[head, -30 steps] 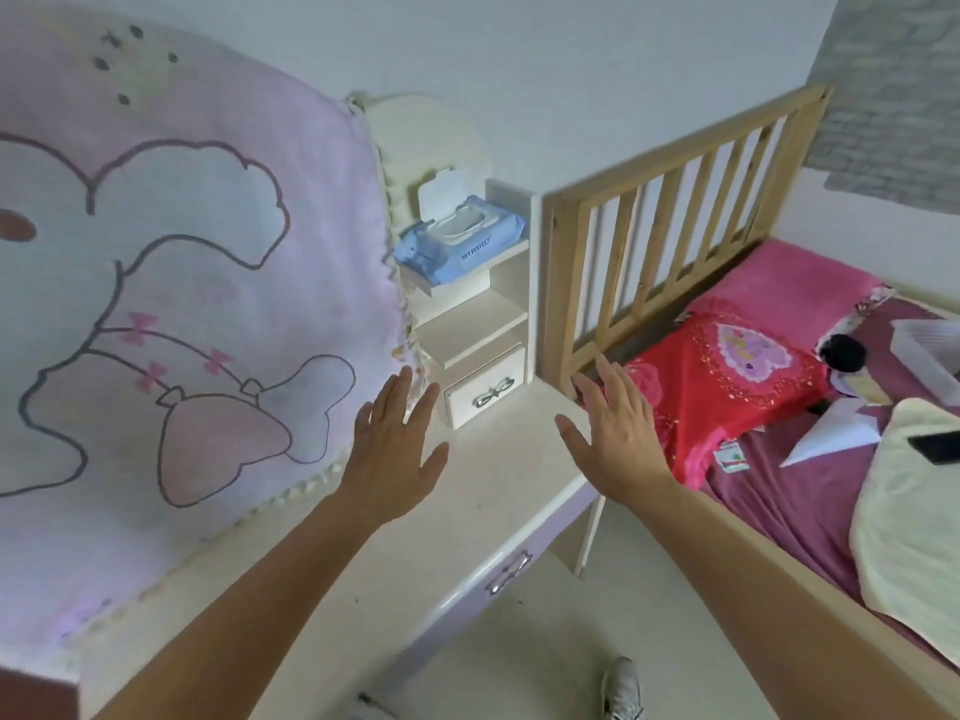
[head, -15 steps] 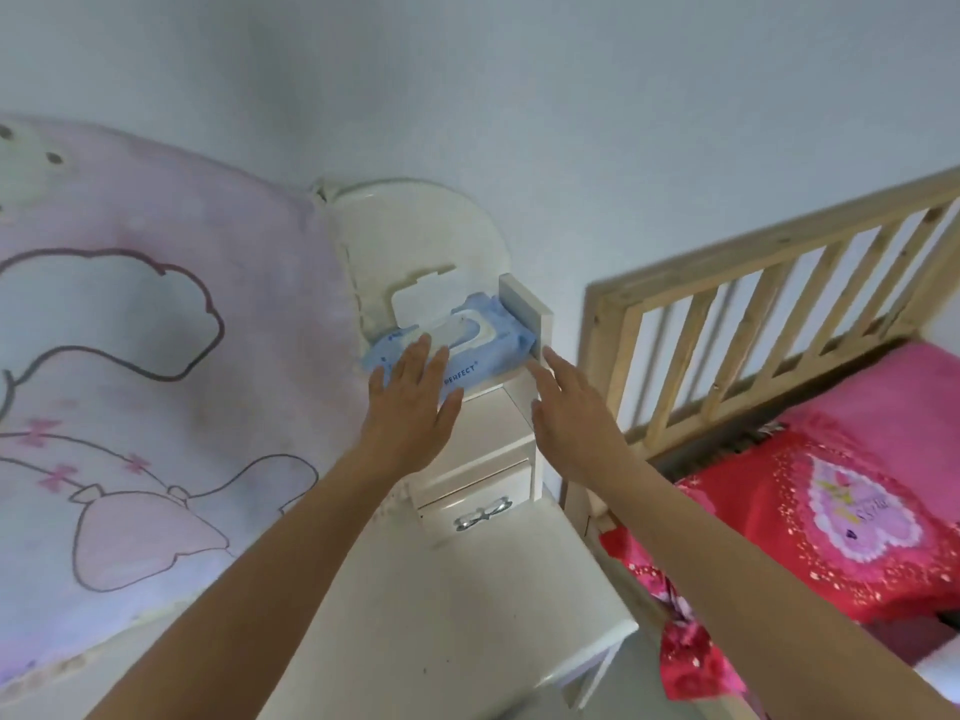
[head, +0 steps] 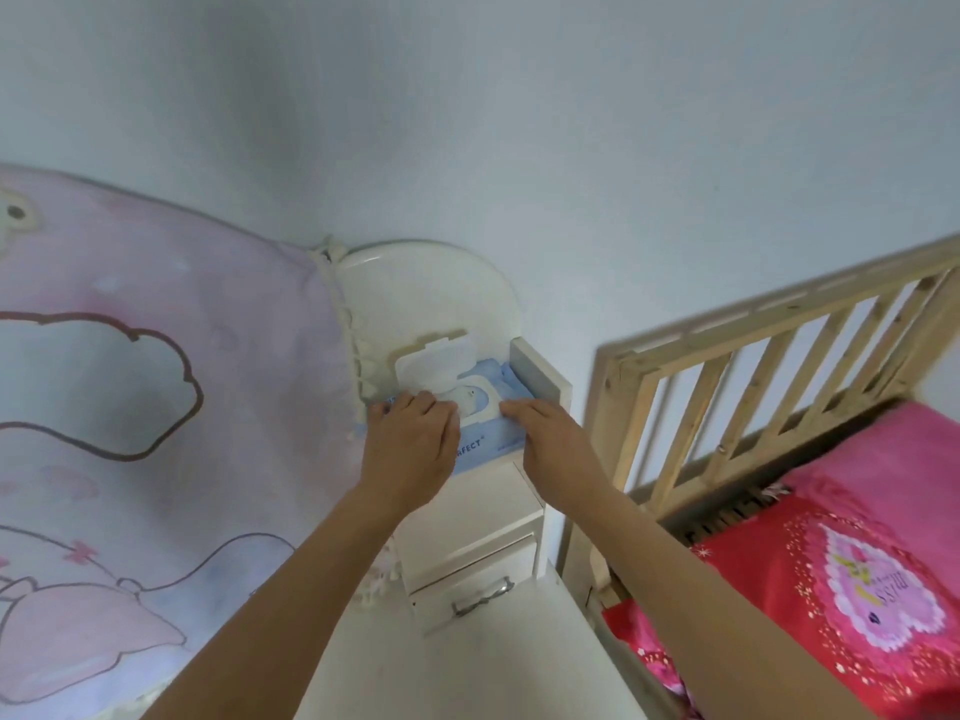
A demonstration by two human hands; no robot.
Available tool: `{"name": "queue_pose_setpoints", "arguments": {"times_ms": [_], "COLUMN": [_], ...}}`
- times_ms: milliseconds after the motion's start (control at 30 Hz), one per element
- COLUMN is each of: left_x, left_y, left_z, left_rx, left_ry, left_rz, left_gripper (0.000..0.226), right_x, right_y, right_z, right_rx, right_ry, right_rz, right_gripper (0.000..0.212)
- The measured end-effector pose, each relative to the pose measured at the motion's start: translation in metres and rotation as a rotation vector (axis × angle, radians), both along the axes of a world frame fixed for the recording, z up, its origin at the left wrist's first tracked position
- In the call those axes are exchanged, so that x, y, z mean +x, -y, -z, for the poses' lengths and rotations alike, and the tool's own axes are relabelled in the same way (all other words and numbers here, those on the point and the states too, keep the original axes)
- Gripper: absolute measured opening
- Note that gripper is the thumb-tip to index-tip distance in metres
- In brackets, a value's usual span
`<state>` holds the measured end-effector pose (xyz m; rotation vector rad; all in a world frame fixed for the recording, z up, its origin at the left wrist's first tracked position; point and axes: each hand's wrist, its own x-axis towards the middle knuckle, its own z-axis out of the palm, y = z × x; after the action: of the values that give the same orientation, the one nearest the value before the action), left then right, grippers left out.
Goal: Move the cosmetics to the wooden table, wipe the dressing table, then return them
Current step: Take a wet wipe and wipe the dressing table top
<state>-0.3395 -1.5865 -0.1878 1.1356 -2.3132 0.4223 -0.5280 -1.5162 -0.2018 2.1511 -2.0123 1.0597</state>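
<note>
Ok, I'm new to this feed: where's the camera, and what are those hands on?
There is no machine: these are a person's two bare hands, seen from one wide camera worn on the head, looking forward and down. The left hand has fingers bent at the opening of a blue wipes pack, whose white lid stands open; whether it pinches a wipe is hidden. The right hand rests with straight fingers on the pack's right end. The pack sits on the shelf unit of the white dressing table. A pink cloth hangs left; a wooden bed rail is right.
</note>
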Motion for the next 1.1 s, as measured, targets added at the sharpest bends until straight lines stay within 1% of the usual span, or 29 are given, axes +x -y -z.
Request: {"name": "queue_pose_setpoints", "arguments": {"times_ms": [33,67,167,300,333,400,433,500,567,633,667,700,767,867,967,1033,1100], "left_x": [-0.002,-0.004,-0.01,-0.019,-0.019,-0.02,-0.019,-0.017,-0.01,0.0,0.007,0.015,0.032,0.05,0.053,0.048,0.041], "left_y": [0.007,0.014,0.03,0.041,0.041,0.038,0.037,0.036,0.028,0.019,0.014,0.01,0.004,-0.004,-0.012,-0.016,-0.018], "left_z": [-0.006,-0.011,-0.026,-0.031,-0.033,-0.04,-0.042,-0.041,-0.037,-0.03,-0.028,-0.025,-0.02,-0.013,-0.005,-0.004,-0.001], "left_rx": [-0.009,0.027,0.203,0.135,0.116,0.059,0.011,-0.065,-0.129,-0.159,-0.165,-0.173,-0.17,-0.088,-0.033,0.022,0.109], "left_ry": [0.018,0.031,0.096,0.359,0.38,0.391,0.349,0.199,0.033,-0.107,-0.144,-0.159,-0.137,-0.081,-0.014,-0.049,-0.114], "left_rz": [0.016,0.043,0.099,0.131,0.151,0.193,0.215,0.233,0.181,0.108,0.077,0.05,-0.021,-0.115,-0.127,-0.162,-0.21], "left_gripper": [0.025,0.024,0.038,0.05,0.046,0.025,0.017,0.012,0.005,0.014,0.018,0.017,0.006,0.013,0.016,0.01,0.009], "right_x": [-0.001,-0.003,-0.007,-0.011,-0.011,-0.011,-0.012,-0.014,-0.016,-0.018,-0.019,-0.02,-0.021,-0.019,-0.016,-0.015,-0.014], "right_y": [0.002,0.004,0.007,0.013,0.014,0.014,0.014,0.015,0.017,0.019,0.021,0.022,0.027,0.031,0.035,0.04,0.043], "right_z": [0.0,-0.002,-0.003,-0.004,-0.004,-0.004,-0.004,-0.005,-0.006,-0.006,-0.006,-0.008,-0.012,-0.019,-0.026,-0.03,-0.033], "right_rx": [-0.009,0.0,0.008,-0.029,-0.034,-0.051,-0.066,-0.079,-0.05,-0.006,0.009,0.022,0.049,0.058,0.059,0.068,0.076], "right_ry": [0.004,0.006,-0.004,-0.016,-0.022,-0.037,-0.05,-0.077,-0.099,-0.127,-0.143,-0.155,-0.188,-0.253,-0.26,-0.304,-0.32], "right_rz": [-0.002,0.0,0.002,0.006,0.012,0.015,0.01,0.003,0.006,0.012,0.013,0.012,0.016,0.012,-0.012,-0.022,-0.034], "right_gripper": [0.046,0.046,0.043,0.035,0.034,0.03,0.028,0.027,0.029,0.029,0.028,0.027,0.025,0.021,0.027,0.031,0.031]}}
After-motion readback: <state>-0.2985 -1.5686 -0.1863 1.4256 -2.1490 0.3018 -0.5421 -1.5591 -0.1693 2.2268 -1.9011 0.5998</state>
